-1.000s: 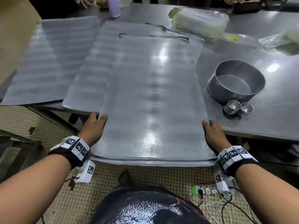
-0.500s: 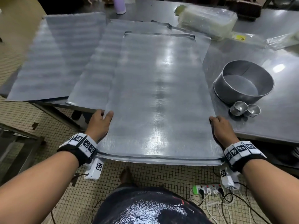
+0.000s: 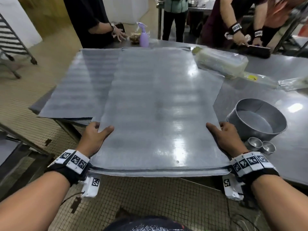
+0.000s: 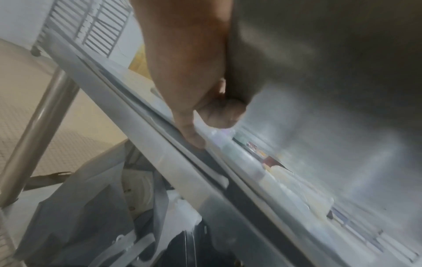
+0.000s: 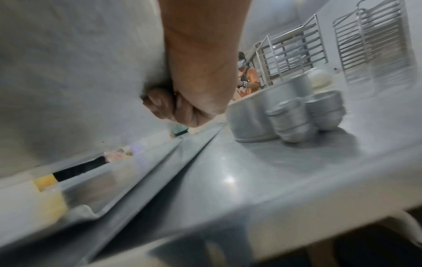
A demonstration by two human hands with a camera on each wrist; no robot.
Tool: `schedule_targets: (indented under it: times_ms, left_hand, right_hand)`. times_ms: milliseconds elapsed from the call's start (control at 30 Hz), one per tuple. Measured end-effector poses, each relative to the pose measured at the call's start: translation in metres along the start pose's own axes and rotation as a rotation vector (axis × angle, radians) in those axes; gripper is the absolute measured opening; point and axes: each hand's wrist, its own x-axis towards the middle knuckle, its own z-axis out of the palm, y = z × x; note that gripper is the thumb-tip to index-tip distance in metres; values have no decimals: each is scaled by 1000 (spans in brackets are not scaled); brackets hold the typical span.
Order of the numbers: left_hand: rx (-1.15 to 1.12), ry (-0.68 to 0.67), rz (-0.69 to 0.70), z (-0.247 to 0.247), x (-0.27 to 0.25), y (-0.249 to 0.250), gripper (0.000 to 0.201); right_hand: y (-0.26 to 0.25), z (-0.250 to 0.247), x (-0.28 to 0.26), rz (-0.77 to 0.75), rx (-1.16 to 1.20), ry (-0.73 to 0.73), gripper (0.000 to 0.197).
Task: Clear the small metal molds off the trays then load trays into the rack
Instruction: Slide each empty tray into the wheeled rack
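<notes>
A large flat metal tray [image 3: 155, 114] lies on top of a second tray and sticks out over the table's near edge. My left hand [image 3: 95, 137] grips its left side, thumb on top, fingers [image 4: 219, 115] curled underneath. On the opposite side my right hand [image 3: 225, 135] grips the tray the same way, its fingers [image 5: 173, 110] curled beneath. The tray's underside fills the top of both wrist views. Two small stacks of metal molds [image 3: 261, 145] [image 5: 306, 117] stand on the table right of my right hand. A third tray [image 3: 83, 85] lies further left.
A round metal cake pan [image 3: 257, 119] stands just behind the molds. Plastic-wrapped packs [image 3: 221, 62] and a purple spray bottle [image 3: 144, 37] sit at the far end, where several people stand. A tray rack [image 3: 10, 34] stands far left; more racks [image 5: 370, 39] show in the right wrist view.
The tray held in both hands has shifted left over the one beneath, and both hands have moved further along its sides. The head view has tilted up.
</notes>
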Motion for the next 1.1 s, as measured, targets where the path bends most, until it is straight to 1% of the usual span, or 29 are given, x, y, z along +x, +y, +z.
schedule_targets:
  times_ms: [67,100,133,200,233,300,333,367,400,467,500,567,600,633,700,767,800,833,867,933,967,1100]
  left_hand:
    - [-39,50,7,-30,8,10,23]
    - [-48,81,10,-46,13,13,20]
    - [-53,114,24,-65,18,15,20]
    - [-68,178,45,-104,27,17,23]
    - [-74,214,49,-125,31,18,24]
    - [-111,281,35,-166,36,19,18]
    - [-147,311,30,-187,36,18,13]
    - [-178,345,28,-207,35,16,13]
    - [-201,385,26,-226,34,13,17]
    - [-226,469,39,-263,28,5,33]
    - [-246,517,30,-281,24,0,34]
    - [-259,597,8,-313,8,-3,23]
    - [-243,631,-5,-327,0,-5,24]
    - [-224,668,-14,-339,-9,-7,30]
    - [-198,755,-40,-362,-29,-14,43]
    - [-195,844,-73,-381,-48,-20,46]
    - [-187,874,-79,-387,-58,-18,47]
    - [-165,894,-83,-391,-65,-14,47]
    - [-130,901,-93,-392,-70,-8,47]
    - [-91,919,-110,-386,-76,5,41]
    - [-95,936,-112,-381,-76,9,38]
    - [-134,1016,-125,-353,-79,23,31]
  right_hand:
    - [-43,21,7,-70,48,-10,71]
    - [-69,32,6,-98,59,-23,72]
    - [-92,44,9,-106,95,-38,74]
    - [-136,69,19,-153,178,-81,64]
    - [-158,83,25,-193,188,-102,65]
    - [-199,113,35,-255,195,-130,77]
    - [-221,130,37,-290,187,-147,75]
    - [-240,147,38,-344,154,-160,70]
    - [-259,162,36,-390,112,-166,65]
    - [-292,194,35,-474,74,-198,54]
    - [-309,210,31,-526,63,-224,50]
    - [-340,241,27,-604,63,-290,43]
    - [-354,257,26,-644,62,-322,38]
    - [-368,271,25,-674,62,-353,36]
    - [-392,301,26,-733,70,-409,45]
    - [-409,328,26,-771,75,-482,56]
    - [-414,339,26,-790,87,-532,59]
    - [-417,344,23,-792,103,-569,58]
    - [-418,348,22,-793,140,-594,52]
    - [-415,346,20,-784,209,-647,38]
    - [-414,341,19,-781,223,-672,35]
    - [-417,337,43,-772,259,-722,37]
